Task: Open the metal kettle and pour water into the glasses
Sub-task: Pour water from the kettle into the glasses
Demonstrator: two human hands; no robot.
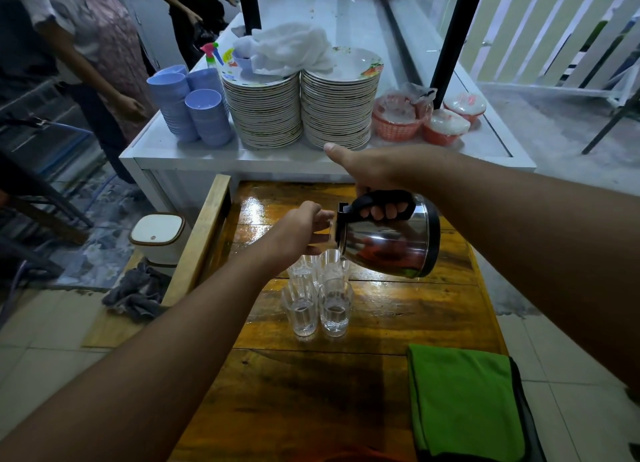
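My right hand grips the black handle of the metal kettle, which is tipped steeply to the left above the back glasses. My left hand is at the kettle's mouth, fingers against its lid or rim; what it holds there is hidden. Several clear glasses stand grouped on the wet wooden table. The front two, the left glass and the right glass, have a little water in them. The back glasses sit right under the kettle's spout.
A folded green cloth lies at the table's near right. Behind the table a white counter carries two tall plate stacks, blue bowls, a white towel and red baskets. Two people stand at the far left. A small white bin sits on the floor.
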